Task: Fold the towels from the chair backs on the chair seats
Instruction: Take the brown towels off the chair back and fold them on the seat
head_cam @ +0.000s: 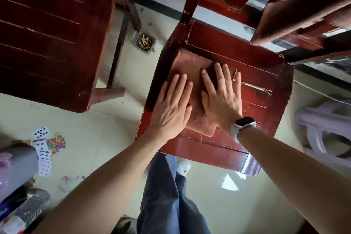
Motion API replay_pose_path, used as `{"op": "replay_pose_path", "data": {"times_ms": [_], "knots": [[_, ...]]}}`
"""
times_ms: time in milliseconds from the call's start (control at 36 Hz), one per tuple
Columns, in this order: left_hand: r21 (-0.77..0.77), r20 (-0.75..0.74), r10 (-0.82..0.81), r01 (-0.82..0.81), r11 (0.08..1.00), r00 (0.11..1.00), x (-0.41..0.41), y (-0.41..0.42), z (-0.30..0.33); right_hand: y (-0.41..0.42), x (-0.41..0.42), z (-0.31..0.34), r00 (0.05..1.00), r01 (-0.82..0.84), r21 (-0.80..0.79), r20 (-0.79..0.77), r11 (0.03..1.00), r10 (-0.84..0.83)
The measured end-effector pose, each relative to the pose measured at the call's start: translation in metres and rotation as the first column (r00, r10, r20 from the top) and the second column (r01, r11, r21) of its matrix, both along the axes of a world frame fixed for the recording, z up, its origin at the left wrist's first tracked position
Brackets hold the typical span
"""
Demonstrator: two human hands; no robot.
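A reddish-brown towel (190,62) lies folded into a small rectangle on the seat of a dark red wooden chair (266,100) in the middle of the view. My left hand (171,108) presses flat on the towel's left part, fingers straight. Beside it my right hand (221,95), with a watch on the wrist, lies flat on the towel's right part. Another brownish towel (303,9) hangs over the chair back at the upper right.
A second red wooden chair (47,34) stands at the left. On the tiled floor between the chairs sits an ashtray with cigarette butts (144,42). Playing cards (44,150) lie scattered at the lower left. A pale plastic stool (326,129) stands at the right.
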State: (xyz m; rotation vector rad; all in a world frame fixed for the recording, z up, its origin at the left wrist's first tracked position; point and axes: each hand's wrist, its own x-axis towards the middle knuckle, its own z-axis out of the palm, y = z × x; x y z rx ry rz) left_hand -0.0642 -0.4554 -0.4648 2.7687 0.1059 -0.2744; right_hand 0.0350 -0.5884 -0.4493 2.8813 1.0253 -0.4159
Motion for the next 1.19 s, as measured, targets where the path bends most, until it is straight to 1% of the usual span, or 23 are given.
{"op": "replay_pose_path", "data": {"times_ms": [111, 194, 250, 306, 333, 361, 389, 417, 444, 472, 500, 556, 611, 667, 722, 778, 861, 889, 917, 972, 1028, 1056, 1194], "knots": [[0.11, -0.057, -0.034, 0.04, 0.993, 0.998, -0.002, 0.0, -0.017, -0.005, 0.0, -0.017, 0.998, 0.019, -0.025, -0.057, 1.0, -0.02], [0.103, -0.099, -0.035, 0.045, 0.994, 0.995, 0.001, 0.0, -0.014, -0.005, 0.001, -0.018, 0.995, 0.03, 0.0, -0.095, 1.0, -0.03], [0.065, -0.108, -0.03, 0.037, 0.997, 0.994, 0.004, 0.003, -0.008, -0.007, 0.0, -0.012, 0.988, 0.077, 0.09, -0.137, 0.993, -0.065], [0.049, -0.059, -0.048, 0.051, 0.998, 0.997, 0.008, 0.009, 0.0, -0.013, -0.007, -0.002, 0.966, 0.215, 0.238, -0.193, 0.947, -0.171], [0.055, -0.019, -0.074, 0.075, 0.996, 0.997, 0.013, 0.012, 0.004, -0.017, -0.014, 0.003, 0.941, 0.314, 0.301, -0.221, 0.9, -0.255], [0.066, 0.019, -0.108, 0.107, 0.992, 0.994, 0.018, 0.015, 0.007, -0.021, -0.021, 0.007, 0.897, 0.433, 0.341, -0.257, 0.835, -0.361], [0.079, 0.048, -0.147, 0.143, 0.987, 0.988, 0.025, 0.017, 0.01, -0.025, -0.03, 0.01, 0.821, 0.566, 0.34, -0.314, 0.751, -0.477], [0.093, 0.063, -0.186, 0.18, 0.979, 0.981, 0.033, 0.018, 0.013, -0.029, -0.037, 0.011, 0.721, 0.687, 0.283, -0.382, 0.669, -0.579], [0.105, 0.056, -0.219, 0.213, 0.971, 0.974, 0.042, 0.019, 0.015, -0.032, -0.045, 0.011, 0.614, 0.774, 0.176, -0.443, 0.609, -0.653], [0.112, 0.029, -0.245, 0.24, 0.964, 0.969, 0.052, 0.019, 0.016, -0.034, -0.052, 0.01, 0.529, 0.811, 0.053, -0.492, 0.583, -0.692], [0.116, -0.011, -0.259, 0.259, 0.959, 0.966, 0.061, 0.019, 0.016, -0.035, -0.058, 0.009, 0.478, 0.812, -0.036, -0.532, 0.583, -0.699], [0.127, -0.099, -0.243, 0.255, 0.959, 0.965, 0.079, 0.021, 0.012, -0.036, -0.066, 0.007, 0.448, 0.801, -0.071, -0.588, 0.595, -0.673], [0.133, -0.145, -0.198, 0.218, 0.967, 0.969, 0.092, 0.025, 0.007, -0.034, -0.066, 0.008, 0.393, 0.829, -0.063, -0.641, 0.555, -0.66], [0.142, -0.118, -0.172, 0.188, 0.972, 0.978, 0.096, 0.026, 0.007, -0.035, -0.058, 0.01, 0.32, 0.851, -0.096, -0.684, 0.516, -0.656], [0.174, -0.059, -0.112, 0.121, 0.977, 0.992, 0.095, 0.026, 0.01, -0.044, -0.042, 0.015, 0.303, 0.867, -0.096, -0.677, 0.489, -0.671], [0.171, -0.017, -0.04, 0.042, 0.984, 0.999, 0.087, 0.025, 0.014, -0.06, -0.021, 0.022, 0.343, 0.905, 0.013, -0.614, 0.425, -0.711], [0.043, -0.075, -0.013, 0.016, 0.999, 0.997, 0.071, 0.022, 0.015, -0.084, 0.009, 0.032, 0.402, 0.909, 0.31, -0.484, 0.277, -0.777], [-0.012, -0.101, 0.028, -0.029, 0.999, 0.995, 0.068, 0.021, 0.014, -0.089, 0.014, 0.033, 0.396, 0.9, 0.37, -0.468, 0.232, -0.79], [-0.063, -0.122, 0.088, -0.096, 0.993, 0.989, 0.065, 0.02, 0.014, -0.092, 0.015, 0.032, 0.36, 0.908, 0.378, -0.481, 0.181, -0.8], [-0.178, -0.153, 0.193, -0.219, 0.959, 0.969, 0.067, 0.015, 0.013, -0.094, 0.011, 0.027, 0.241, 0.957, 0.27, -0.533, 0.107, -0.811], [-0.295, -0.207, 0.253, -0.307, 0.905, 0.945, 0.073, 0.006, 0.013, -0.094, -0.002, 0.019, 0.172, 0.983, 0.15, -0.578, 0.103, -0.798], [-0.329, -0.241, 0.261, -0.332, 0.884, 0.935, 0.075, -0.001, 0.014, -0.093, -0.009, 0.017, 0.147, 0.988, 0.129, -0.597, 0.086, -0.789], [-0.324, -0.351, 0.298, -0.413, 0.851, 0.888, 0.085, -0.02, 0.013, -0.087, -0.011, 0.008, -0.034, 0.991, 0.079, -0.643, -0.111, -0.765]]}}
